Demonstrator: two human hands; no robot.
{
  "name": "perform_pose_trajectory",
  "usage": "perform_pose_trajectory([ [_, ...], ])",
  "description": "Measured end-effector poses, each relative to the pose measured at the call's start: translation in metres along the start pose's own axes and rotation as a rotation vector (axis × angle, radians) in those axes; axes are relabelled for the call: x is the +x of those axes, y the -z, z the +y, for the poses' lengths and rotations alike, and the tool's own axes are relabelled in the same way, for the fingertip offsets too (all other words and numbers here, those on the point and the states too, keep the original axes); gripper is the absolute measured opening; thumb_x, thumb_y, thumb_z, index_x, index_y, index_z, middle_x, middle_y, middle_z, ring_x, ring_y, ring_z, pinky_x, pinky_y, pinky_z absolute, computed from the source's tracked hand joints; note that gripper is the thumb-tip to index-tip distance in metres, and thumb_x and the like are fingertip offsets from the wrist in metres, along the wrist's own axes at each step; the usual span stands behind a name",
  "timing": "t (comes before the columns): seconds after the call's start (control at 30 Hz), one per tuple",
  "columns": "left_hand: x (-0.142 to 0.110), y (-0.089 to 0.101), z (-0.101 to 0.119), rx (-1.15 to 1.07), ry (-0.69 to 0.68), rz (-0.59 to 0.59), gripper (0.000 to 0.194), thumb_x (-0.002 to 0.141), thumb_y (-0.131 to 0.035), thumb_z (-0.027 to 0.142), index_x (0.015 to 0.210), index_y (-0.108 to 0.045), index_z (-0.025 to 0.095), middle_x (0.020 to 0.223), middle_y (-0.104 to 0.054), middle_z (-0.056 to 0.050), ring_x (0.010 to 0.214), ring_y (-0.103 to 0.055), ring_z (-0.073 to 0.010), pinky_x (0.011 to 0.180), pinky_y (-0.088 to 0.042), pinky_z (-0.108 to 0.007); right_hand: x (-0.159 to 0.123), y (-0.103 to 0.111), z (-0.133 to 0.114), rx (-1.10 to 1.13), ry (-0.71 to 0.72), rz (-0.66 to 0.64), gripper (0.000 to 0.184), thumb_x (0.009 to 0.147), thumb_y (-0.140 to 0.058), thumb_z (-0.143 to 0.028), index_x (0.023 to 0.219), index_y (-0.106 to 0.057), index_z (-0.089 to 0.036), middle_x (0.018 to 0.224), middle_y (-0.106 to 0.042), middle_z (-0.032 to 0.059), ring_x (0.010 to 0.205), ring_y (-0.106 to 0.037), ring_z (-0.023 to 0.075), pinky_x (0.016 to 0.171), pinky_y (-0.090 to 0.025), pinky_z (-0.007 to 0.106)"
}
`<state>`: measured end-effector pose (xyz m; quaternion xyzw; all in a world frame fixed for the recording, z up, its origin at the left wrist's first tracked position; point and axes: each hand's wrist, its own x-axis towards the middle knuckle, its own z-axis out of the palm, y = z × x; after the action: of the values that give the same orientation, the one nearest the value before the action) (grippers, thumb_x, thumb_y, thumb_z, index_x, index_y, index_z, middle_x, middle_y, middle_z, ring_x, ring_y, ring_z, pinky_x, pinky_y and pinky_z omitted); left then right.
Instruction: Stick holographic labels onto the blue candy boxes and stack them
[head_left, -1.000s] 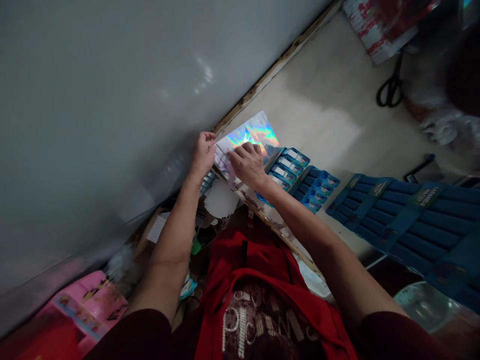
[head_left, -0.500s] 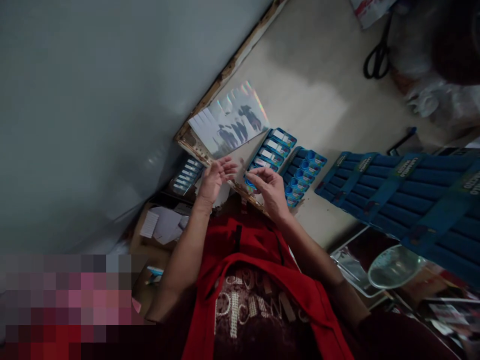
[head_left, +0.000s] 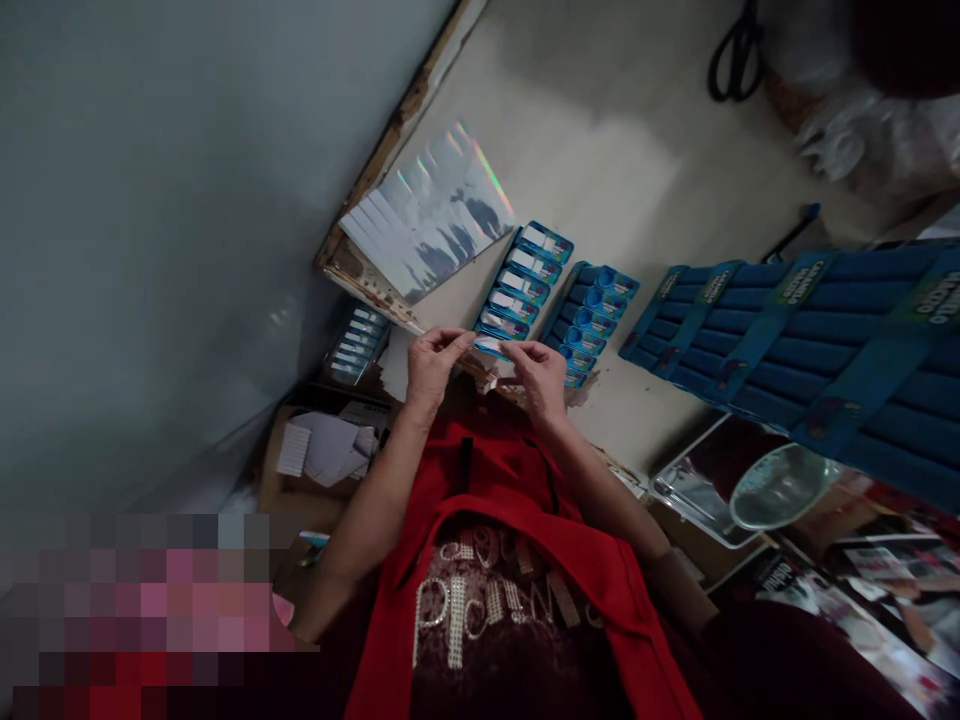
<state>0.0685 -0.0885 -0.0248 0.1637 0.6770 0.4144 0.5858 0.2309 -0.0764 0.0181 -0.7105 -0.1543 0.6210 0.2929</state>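
Note:
At the near end of a row of small blue printed pieces with white strips (head_left: 517,282), my two hands meet over the table edge. My left hand (head_left: 433,372) has thumb and fingers pinched at the left end of a small white strip (head_left: 491,344). The strip's right end is between the fingertips of my right hand (head_left: 541,378). Blue shows around this strip; whether it is pressed onto the last blue piece or just above it, I cannot tell. Beyond my left hand lies a shiny silver sheet (head_left: 450,225) with white strips along its left side.
A second row of blue pieces with round ends (head_left: 600,315) lies right of the first. Further right are long blue packs (head_left: 780,330), a glass bowl (head_left: 780,488) and black scissors (head_left: 736,55). A wall (head_left: 165,200) borders the table (head_left: 592,130) on the left.
My left hand has gone from spread fingers to a pinch, and both hands have come together at the white strip. The camera view has shifted, so the table's things appear further up and left.

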Motion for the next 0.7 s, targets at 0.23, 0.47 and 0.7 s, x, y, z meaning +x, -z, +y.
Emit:
perform_pose_trajectory([
  [0.23, -0.007, -0.004, -0.014, 0.261, -0.217, 0.081, 0.025, 0.085, -0.086, 0.046, 0.082, -0.084, 0.021, 0.08, -0.08, -0.003, 0.074, -0.071, -0.0181, 0.075, -0.053, -0.029, 0.019, 0.005, 0.039, -0.257, 0.253, 0.139, 0.037, 0.081, -0.083, -0.057, 0.079, -0.08, -0.02, 0.072, -0.074, 0.0007, 0.064, -0.058, 0.0145, 0.061, -0.046, 0.028],
  [0.47, 0.003, 0.004, -0.008, 0.289, -0.201, 0.046, 0.025, 0.084, -0.084, 0.045, 0.08, -0.083, 0.02, 0.076, -0.079, -0.003, 0.072, -0.071, -0.0186, 0.073, -0.054, -0.029, 0.018, -0.005, 0.045, -0.408, 0.302, 0.16, 0.039, 0.087, -0.074, -0.059, 0.078, -0.076, -0.02, 0.066, -0.067, -0.0019, 0.062, -0.052, 0.0144, 0.062, -0.039, 0.028],
  [0.7, 0.014, 0.003, -0.014, 0.292, -0.199, 0.045, 0.026, 0.083, -0.086, 0.045, 0.082, -0.083, 0.019, 0.078, -0.08, -0.003, 0.072, -0.071, -0.0187, 0.074, -0.053, -0.029, 0.027, -0.005, 0.044, -0.45, 0.308, 0.178, 0.035, 0.086, -0.076, -0.056, 0.078, -0.076, -0.021, 0.067, -0.07, -0.0021, 0.062, -0.057, 0.0154, 0.064, -0.039, 0.029],
])
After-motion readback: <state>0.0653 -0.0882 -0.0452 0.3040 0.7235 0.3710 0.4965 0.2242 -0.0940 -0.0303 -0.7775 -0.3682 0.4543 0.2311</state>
